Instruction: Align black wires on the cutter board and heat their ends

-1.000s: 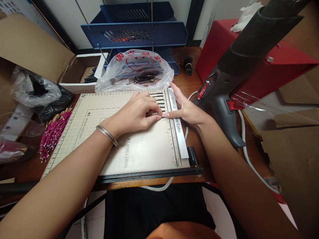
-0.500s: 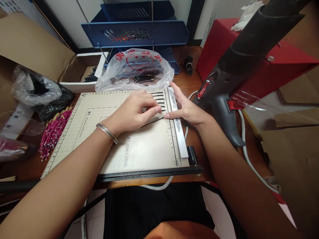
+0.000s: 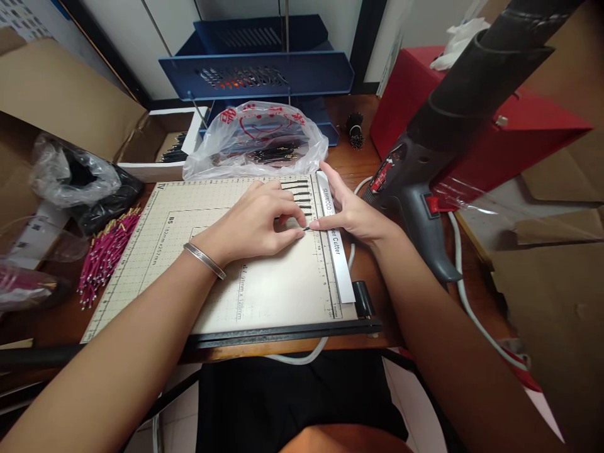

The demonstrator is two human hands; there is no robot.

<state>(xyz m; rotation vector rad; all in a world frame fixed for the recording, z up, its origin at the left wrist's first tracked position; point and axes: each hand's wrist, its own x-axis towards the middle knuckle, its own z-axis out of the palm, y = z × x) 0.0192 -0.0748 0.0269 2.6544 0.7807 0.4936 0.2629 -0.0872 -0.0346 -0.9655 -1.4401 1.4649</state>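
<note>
A cream paper cutter board point(image 3: 283, 283) with printed grid lines lies on the wooden table. Several thin black wires point(image 3: 302, 193) rest side by side near its top right, by the white metal strip point(image 3: 346, 283). My left hand point(image 3: 264, 220) pinches another short black wire point(image 3: 307, 228) between thumb and forefinger; most of that wire is hidden under the fingers. My right hand point(image 3: 352, 211) is spread over the strip, its thumb at the wire's right end and its forefinger up at the strip's far end.
A clear plastic bag point(image 3: 212, 157) of black wires lies behind the board, below a blue rack point(image 3: 306, 72). Magenta wires point(image 3: 108, 258) are piled at left, near an open box point(image 3: 151, 167). On the right are a dark heat gun point(image 3: 419, 182) and a red case point(image 3: 401, 82).
My left thumb and forefinger have closed on the loose black wire near its right end. My right hand stays at the strip. The whole view has shifted slightly.
</note>
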